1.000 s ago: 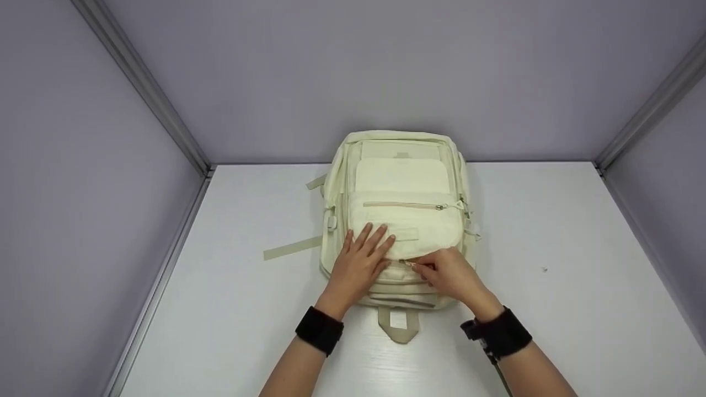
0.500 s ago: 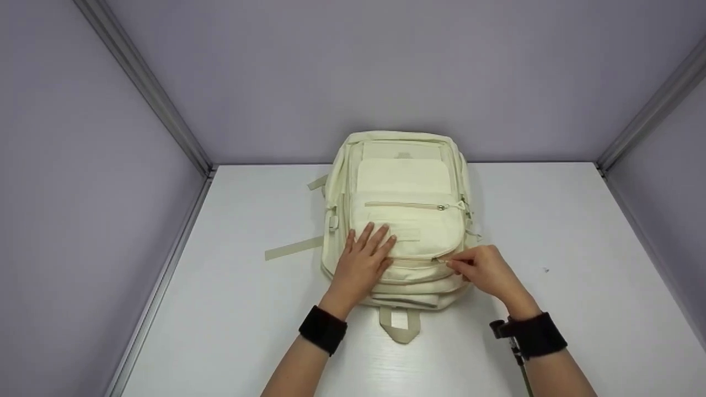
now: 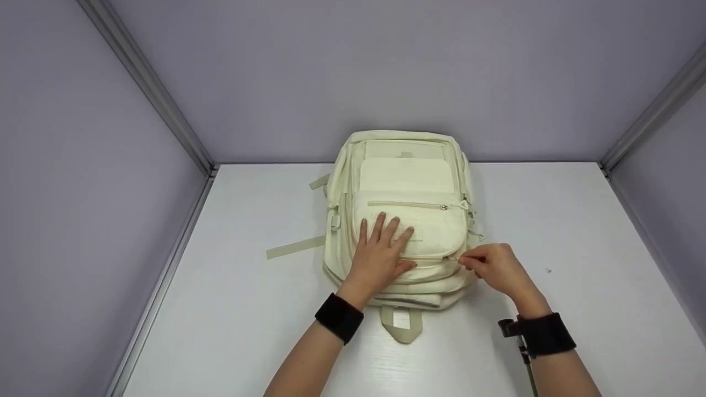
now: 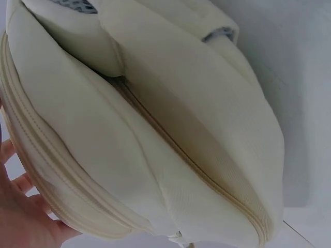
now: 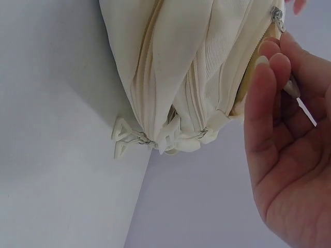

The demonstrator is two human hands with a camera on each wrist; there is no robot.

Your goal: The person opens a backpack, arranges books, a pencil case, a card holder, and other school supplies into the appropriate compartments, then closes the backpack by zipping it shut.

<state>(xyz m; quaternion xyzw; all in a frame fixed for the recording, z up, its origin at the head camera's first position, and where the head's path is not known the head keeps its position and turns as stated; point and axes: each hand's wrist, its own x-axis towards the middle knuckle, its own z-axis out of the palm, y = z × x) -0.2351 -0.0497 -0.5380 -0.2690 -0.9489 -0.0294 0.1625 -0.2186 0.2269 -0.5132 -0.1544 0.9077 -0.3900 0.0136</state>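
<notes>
A cream backpack lies front side up on the white table, its grab loop toward me. My left hand rests spread on the front pocket, fingers straight; part of it shows at the edge of the left wrist view. At the pocket's right corner my right hand pinches a zipper pull between thumb and fingers. The metal zipper slider sits just beyond the fingertips in the right wrist view. Beside those fingers the pocket's seam gapes, showing a yellowish lining.
More zipper pulls dangle at the backpack's side. A loose strap stretches left over the table. Grey panels stand behind and at both sides. A tiny scrap lies on the right.
My right hand has pulled the zipper slider rightward along the front pocket to its right corner. My left hand has shifted slightly right on the pocket.
</notes>
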